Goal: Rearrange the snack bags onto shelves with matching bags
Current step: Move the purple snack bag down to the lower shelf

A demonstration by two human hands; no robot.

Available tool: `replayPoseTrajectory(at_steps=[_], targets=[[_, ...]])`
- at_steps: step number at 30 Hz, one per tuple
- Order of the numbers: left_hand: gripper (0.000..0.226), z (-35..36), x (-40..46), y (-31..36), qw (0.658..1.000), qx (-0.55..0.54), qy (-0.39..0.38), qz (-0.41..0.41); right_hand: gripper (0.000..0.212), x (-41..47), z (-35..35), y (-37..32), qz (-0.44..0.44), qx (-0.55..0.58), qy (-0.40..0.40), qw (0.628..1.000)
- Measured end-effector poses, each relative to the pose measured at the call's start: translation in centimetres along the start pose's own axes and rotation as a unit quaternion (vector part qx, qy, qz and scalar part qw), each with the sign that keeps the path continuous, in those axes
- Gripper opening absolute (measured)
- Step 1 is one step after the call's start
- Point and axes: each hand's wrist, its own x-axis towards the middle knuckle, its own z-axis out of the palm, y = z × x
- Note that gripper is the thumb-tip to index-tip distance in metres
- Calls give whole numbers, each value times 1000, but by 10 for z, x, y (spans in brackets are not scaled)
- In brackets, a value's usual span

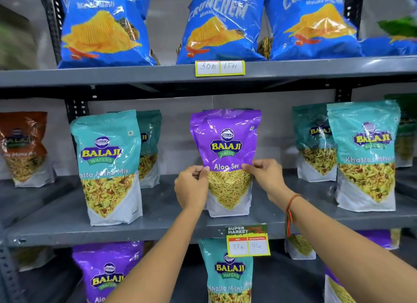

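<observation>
1. A purple bag (pixel 226 149) marked Aloo Sev stands upright at the middle of the middle shelf (pixel 158 226), its base on the shelf board.
2. The left hand (pixel 191 187) pinches the bag's left edge at about mid-height, thumb on the front, fingers behind.
3. The right hand (pixel 266 178) pinches the bag's right edge at the same height; a red thread (pixel 290 210) circles that wrist.
4. Teal bags of Khatta Mitha Mix stand on the same shelf: one (pixel 108 167) to the left of the purple bag, another (pixel 364 156) well to the right, with more behind each.
5. Three blue chip bags (pixel 221 27) fill the top shelf, above a handwritten price label (pixel 220 67).
6. On the lower shelf, a teal bag (pixel 228 273) stands in the middle and another purple bag (pixel 106 273) to its left.
7. A yellow price tag (pixel 247 240) hangs from the front edge of the middle shelf.
</observation>
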Motion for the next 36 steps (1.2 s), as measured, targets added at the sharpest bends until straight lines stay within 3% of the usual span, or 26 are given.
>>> replayPoseTrajectory(at_steps=[6,11,18,20,28,31,36], targets=[[12,-21,-14,3,999,-46,28,9,21,-26,0,-16,-21,-7,18,1000],[10,-57,-41,9,994,-87,63,23,15,-67,3,-37,-37,28,-8,999],[8,-124,-88,-17,990,-100,99,27,33,-139,26,-34,-39,71,-71,994],[9,-143,-106,-32,990,-94,100,27,43,-161,35,-25,-32,72,-96,992],[10,-189,-168,-125,996,-52,73,-28,30,-232,70,46,19,49,-178,983],[14,-192,-188,-162,998,-3,58,-39,45,-244,86,87,25,-9,-196,980],[17,-184,-199,-222,989,105,12,-101,55,-248,111,142,41,-76,-207,975]])
